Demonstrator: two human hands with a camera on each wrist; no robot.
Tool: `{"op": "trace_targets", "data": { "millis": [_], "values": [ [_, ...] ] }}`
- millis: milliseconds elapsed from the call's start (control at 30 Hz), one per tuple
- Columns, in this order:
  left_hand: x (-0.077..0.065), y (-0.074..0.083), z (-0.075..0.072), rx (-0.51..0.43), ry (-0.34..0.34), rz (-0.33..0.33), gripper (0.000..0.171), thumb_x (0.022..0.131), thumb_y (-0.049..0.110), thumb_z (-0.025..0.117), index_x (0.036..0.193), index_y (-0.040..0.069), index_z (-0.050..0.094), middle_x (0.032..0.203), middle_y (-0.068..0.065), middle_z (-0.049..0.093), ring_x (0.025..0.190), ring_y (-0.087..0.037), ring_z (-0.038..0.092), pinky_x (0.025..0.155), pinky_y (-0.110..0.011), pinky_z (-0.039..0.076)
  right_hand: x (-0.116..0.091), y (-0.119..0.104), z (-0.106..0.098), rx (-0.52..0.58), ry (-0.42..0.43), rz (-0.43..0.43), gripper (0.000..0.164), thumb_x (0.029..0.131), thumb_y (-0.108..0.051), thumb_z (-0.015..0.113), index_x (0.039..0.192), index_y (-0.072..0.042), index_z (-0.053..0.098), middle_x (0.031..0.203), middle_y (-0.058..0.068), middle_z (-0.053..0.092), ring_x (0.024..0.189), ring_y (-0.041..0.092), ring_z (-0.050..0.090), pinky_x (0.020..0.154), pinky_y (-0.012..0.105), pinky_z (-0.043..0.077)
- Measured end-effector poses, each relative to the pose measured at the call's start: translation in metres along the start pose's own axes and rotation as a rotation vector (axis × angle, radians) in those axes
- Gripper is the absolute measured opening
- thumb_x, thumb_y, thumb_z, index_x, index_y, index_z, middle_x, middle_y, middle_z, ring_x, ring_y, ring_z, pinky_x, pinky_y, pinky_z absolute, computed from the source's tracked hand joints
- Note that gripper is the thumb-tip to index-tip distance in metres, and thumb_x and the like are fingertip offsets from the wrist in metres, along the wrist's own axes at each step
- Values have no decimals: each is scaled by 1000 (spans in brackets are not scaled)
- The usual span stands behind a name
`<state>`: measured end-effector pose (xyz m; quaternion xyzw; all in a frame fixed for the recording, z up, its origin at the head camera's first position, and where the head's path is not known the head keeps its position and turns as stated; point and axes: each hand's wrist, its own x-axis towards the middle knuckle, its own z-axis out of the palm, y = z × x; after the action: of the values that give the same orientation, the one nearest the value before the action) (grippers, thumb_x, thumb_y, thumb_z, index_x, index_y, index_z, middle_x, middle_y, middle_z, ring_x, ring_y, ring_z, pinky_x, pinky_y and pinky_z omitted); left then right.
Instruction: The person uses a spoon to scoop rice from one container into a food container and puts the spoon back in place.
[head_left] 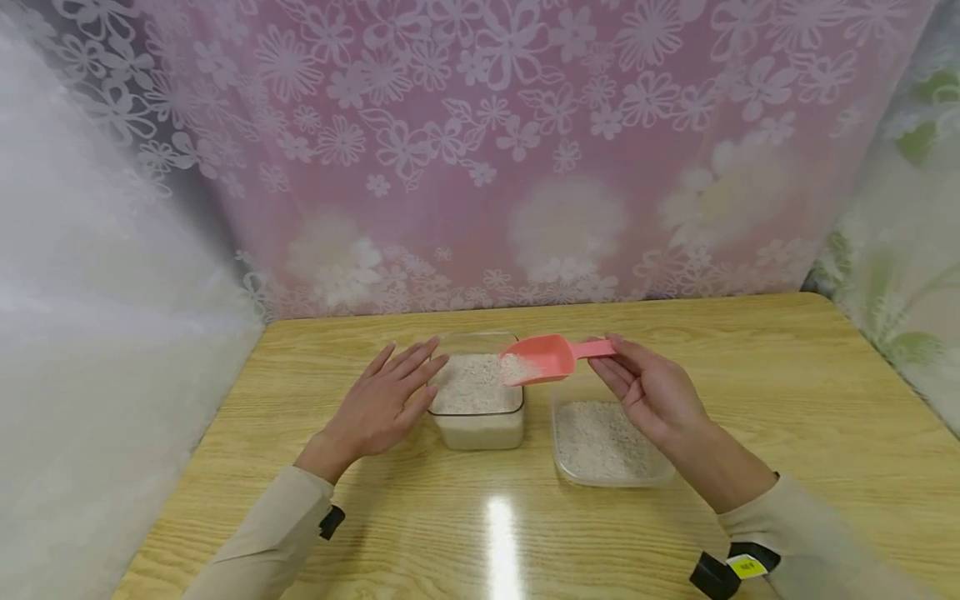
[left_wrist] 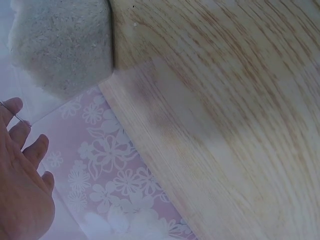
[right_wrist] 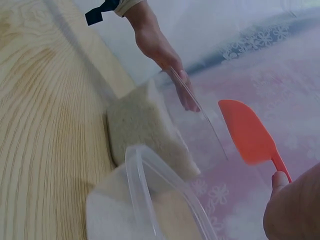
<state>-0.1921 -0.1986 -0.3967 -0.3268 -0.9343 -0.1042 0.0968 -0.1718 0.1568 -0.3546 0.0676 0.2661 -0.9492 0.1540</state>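
A clear, straight-sided container (head_left: 483,434) stands in the middle of the table, filled high with white rice (head_left: 468,385). My left hand (head_left: 378,410) rests at its left rim with the fingers straight and spread; in the left wrist view, fingertips (left_wrist: 20,131) lie along the thin rim. My right hand (head_left: 662,396) pinches the handle of a pink scoop (head_left: 553,357), seen as orange-red in the right wrist view. The scoop is over the container's right side, its mouth facing left, some rice (head_left: 517,367) at its front lip. Part of its handle is hidden by my fingers.
A lower translucent plastic tub (head_left: 611,482), also with rice in it, sits to the right under my right hand. Both containers stand on a wood-grain table (head_left: 420,517). A pink flowered curtain (head_left: 450,208) hangs behind the table's far edge.
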Motion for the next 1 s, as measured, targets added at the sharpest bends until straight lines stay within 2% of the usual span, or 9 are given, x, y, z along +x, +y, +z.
{"op": "trace_targets", "data": {
  "millis": [133, 367, 667, 1000],
  "values": [
    [-1, 0, 0, 2, -8, -5, 51, 105, 42, 27, 150, 21, 36, 157, 2, 21, 142, -14, 18, 117, -42, 4, -7, -13, -14, 41, -40, -6, 21, 99, -1, 50, 105, 6, 68, 106, 22, 66, 103, 28, 64, 95, 32, 45],
    [-3, -2, 0, -1, 1, 1, 51, 105, 42, 27, 149, 19, 38, 157, 1, 23, 142, -14, 20, 117, -43, 6, -17, -29, -38, 40, -86, -58, 26, 100, 0, 45, 108, 8, 68, 107, 23, 66, 104, 29, 63, 95, 34, 45],
    [-3, 0, -2, -15, -2, -4, 50, 105, 42, 28, 149, 19, 38, 157, 4, 20, 142, -13, 19, 117, -42, 4, -27, -39, -65, 59, -153, -35, 32, 103, -1, 37, 115, 8, 64, 115, 25, 62, 112, 31, 59, 100, 34, 41],
    [-1, 1, -1, -20, 8, 2, 50, 105, 42, 28, 149, 19, 39, 157, 1, 22, 142, -13, 20, 117, -43, 5, -40, -37, -87, -53, -179, -11, 35, 104, -2, 33, 115, 7, 65, 117, 25, 61, 111, 30, 59, 98, 34, 43]
  ]
}}
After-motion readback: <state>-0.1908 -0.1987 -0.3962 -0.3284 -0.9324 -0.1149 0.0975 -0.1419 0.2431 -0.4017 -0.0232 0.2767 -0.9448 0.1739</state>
